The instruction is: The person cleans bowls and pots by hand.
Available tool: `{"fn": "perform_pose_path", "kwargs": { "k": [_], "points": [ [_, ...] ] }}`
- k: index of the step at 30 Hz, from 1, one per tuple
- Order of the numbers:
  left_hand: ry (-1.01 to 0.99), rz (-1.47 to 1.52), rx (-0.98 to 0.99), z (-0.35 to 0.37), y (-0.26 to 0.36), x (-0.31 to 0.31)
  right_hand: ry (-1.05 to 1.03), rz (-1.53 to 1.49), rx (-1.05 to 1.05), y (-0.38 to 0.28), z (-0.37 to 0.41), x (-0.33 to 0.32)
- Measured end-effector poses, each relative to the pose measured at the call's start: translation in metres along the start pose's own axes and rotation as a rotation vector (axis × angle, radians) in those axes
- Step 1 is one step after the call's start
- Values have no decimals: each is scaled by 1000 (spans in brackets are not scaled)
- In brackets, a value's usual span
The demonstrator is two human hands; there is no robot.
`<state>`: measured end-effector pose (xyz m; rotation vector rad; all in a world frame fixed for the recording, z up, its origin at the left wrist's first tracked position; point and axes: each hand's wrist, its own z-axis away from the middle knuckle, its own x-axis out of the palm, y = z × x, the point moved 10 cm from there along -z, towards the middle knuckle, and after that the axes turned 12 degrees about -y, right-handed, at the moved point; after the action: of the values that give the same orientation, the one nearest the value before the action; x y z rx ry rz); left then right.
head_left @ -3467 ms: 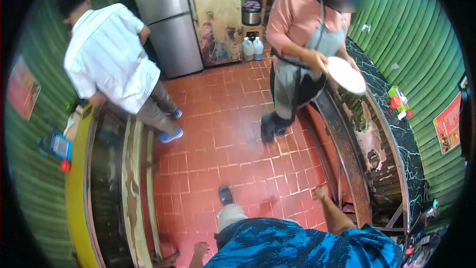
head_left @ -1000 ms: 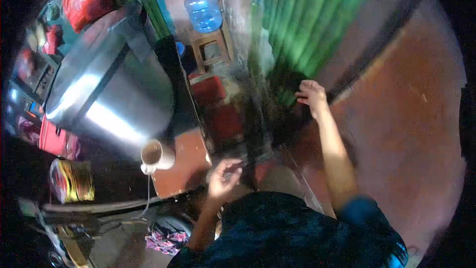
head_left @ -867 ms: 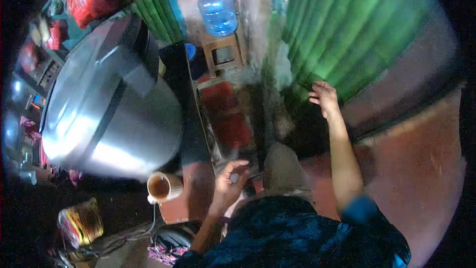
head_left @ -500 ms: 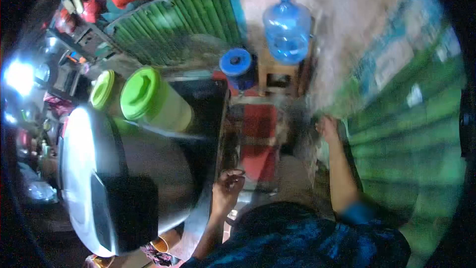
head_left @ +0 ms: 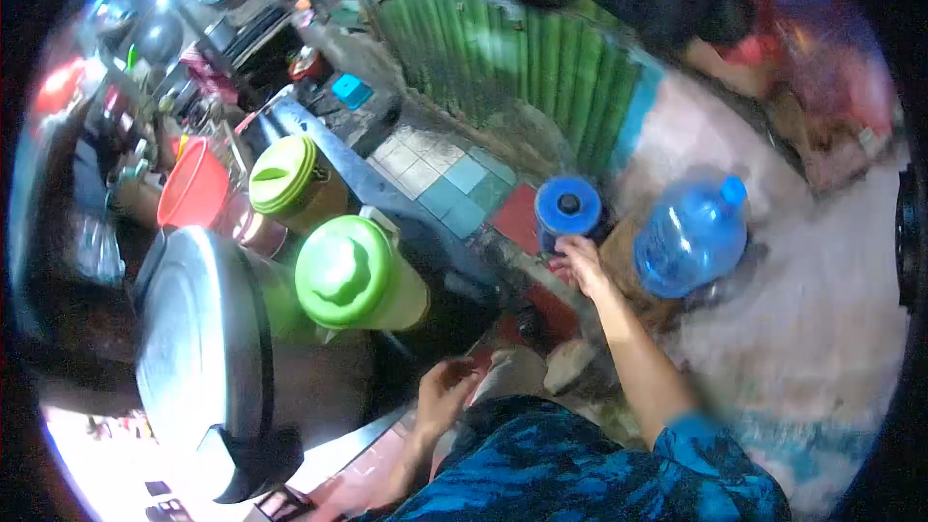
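Note:
My right hand (head_left: 582, 268) is stretched forward with its fingers loosely apart, right beside a round container with a blue lid (head_left: 568, 203); it overlaps the container's lower side in this view. Beyond that hand, a large clear-blue water jug (head_left: 688, 237) with a blue cap stands on a low wooden stool, mostly hidden. My left hand (head_left: 445, 391) hangs near my waist, fingers half curled and nothing in them. Closest to it is the dark tabletop (head_left: 449, 304), bearing a jug with a bright green lid (head_left: 343, 273) and a big silver-lidded appliance (head_left: 198, 358).
A yellow-green lidded container (head_left: 295, 184) and an orange-red tub (head_left: 193, 184) stand farther along the table. Behind, green corrugated sheeting (head_left: 493, 58) borders a tiled floor patch (head_left: 440, 179). A pale wall (head_left: 802, 329) runs along the right.
My view has swung right, and I am nearer the jug and the blue-lidded container. My right hand has come forward beside that container; my left hand stays low.

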<state>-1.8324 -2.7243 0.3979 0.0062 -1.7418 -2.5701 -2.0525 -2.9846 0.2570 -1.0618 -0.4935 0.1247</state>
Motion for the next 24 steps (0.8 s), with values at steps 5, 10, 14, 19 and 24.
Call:
{"fn": "perform_pose_path", "kwargs": {
  "k": [5, 10, 14, 19, 24],
  "points": [
    [-24, -61, 55, -84, 19, 10, -89, 455, 19, -110, -124, 23],
    [110, 74, 155, -146, 54, -3, 50, 647, 149, -130, -195, -74],
    [239, 153, 192, -177, 70, -16, 19, 517, 416, -75, -215, -172],
    [427, 208, 182, -213, 90, -47, 91, 904, 685, -57, -239, -236],
    [701, 194, 216, -260, 88, -101, -327, 1278, 620, -19, -438, -265]
  ]
}}
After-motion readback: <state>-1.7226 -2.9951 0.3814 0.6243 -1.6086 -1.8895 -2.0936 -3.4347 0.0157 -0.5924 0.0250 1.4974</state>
